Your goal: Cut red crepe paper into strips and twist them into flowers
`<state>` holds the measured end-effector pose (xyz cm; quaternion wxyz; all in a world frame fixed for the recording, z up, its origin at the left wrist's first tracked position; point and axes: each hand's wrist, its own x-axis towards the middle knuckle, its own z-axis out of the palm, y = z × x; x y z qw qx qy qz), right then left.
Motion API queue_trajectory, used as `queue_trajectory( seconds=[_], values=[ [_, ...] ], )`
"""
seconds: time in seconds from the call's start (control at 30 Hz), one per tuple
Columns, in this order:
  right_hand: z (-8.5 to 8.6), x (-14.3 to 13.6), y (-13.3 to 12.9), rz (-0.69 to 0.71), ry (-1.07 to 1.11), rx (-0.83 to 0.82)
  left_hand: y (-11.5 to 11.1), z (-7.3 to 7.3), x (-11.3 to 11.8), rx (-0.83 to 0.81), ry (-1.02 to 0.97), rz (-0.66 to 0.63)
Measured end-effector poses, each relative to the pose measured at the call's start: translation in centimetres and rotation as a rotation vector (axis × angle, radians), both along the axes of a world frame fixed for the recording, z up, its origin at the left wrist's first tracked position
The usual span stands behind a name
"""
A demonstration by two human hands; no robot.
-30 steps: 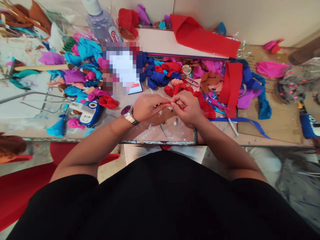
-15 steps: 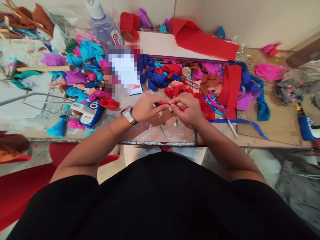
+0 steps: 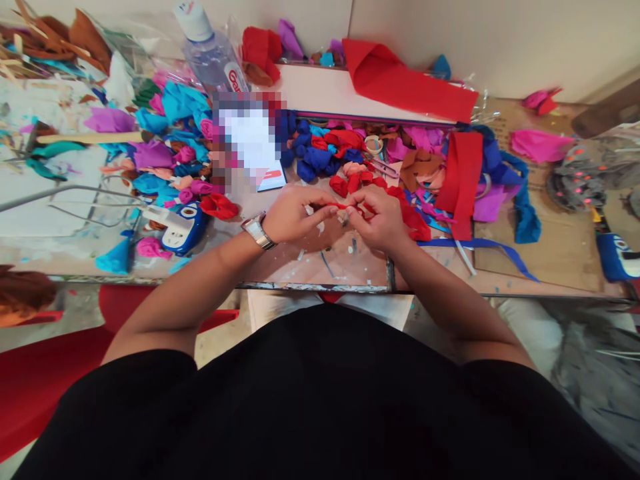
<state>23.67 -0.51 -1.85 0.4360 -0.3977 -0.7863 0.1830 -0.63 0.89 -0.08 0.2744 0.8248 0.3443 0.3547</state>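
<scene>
A small strip of red crepe paper [image 3: 339,206] is stretched between my two hands over the table. My left hand [image 3: 295,215], with a metal watch [image 3: 259,231] at the wrist, pinches its left end between thumb and fingers. The right end is pinched by my right hand [image 3: 377,217], whose fingertips almost meet the left ones. Just beyond the hands lie red paper pieces [image 3: 358,181] and dark blue crumpled paper [image 3: 317,162]. A phone [image 3: 272,179], partly pixelated, rests beyond my left hand.
A clear bottle [image 3: 214,61] stands at the back left. Pink, blue and purple paper bunches cover the left side near a blue-and-white power socket [image 3: 185,229]. Broad red paper [image 3: 464,185] and a blue strip [image 3: 505,251] lie at right, by cardboard [image 3: 560,247].
The red strip between my fingers looks a little straighter and flatter. My fingers have shifted slightly; both arms stay in nearly the same place.
</scene>
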Motion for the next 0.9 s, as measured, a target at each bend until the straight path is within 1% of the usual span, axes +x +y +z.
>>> queue_trajectory(
  seconds=[0.1, 0.2, 0.33, 0.47, 0.53, 0.63, 0.7, 0.77, 0.8, 0.83, 0.9],
  values=[
    [-0.03, 0.23, 0.18, -0.005, -0.020, -0.019, 0.07, -0.23, -0.10, -0.001, 0.010, 0.029],
    [-0.08, 0.46, 0.29, 0.010, -0.056, -0.010, 0.14, -0.24, -0.08, -0.051, 0.038, 0.040],
    [-0.53, 0.65, 0.50, 0.067, -0.105, 0.015, 0.16, -0.14, 0.18, -0.150, 0.046, 0.001],
    [-0.75, 0.69, 0.62, 0.066, -0.123, 0.037, 0.10, -0.07, 0.39, -0.252, 0.000, -0.029],
    [-0.57, 0.67, 0.60, 0.060, -0.126, 0.075, 0.13, 0.01, 0.42, -0.331, -0.045, -0.072],
    [-0.22, 0.68, 0.56, 0.057, -0.152, 0.122, 0.32, 0.18, 0.39, -0.518, -0.127, -0.166],
    [-0.11, 0.71, 0.53, 0.056, -0.163, 0.133, 0.45, 0.25, 0.37, -0.608, -0.157, -0.198],
    [-0.09, 0.73, 0.49, 0.050, -0.167, 0.140, 0.48, 0.23, 0.37, -0.602, -0.154, -0.190],
    [-0.09, 0.72, 0.44, 0.045, -0.170, 0.141, 0.44, 0.17, 0.38, -0.560, -0.139, -0.173],
    [-0.09, 0.69, 0.38, 0.038, -0.173, 0.138, 0.36, 0.08, 0.40, -0.490, -0.114, -0.146],
    [-0.10, 0.56, 0.23, 0.024, -0.166, 0.122, 0.18, -0.24, 0.42, -0.288, -0.039, -0.074]
  ],
)
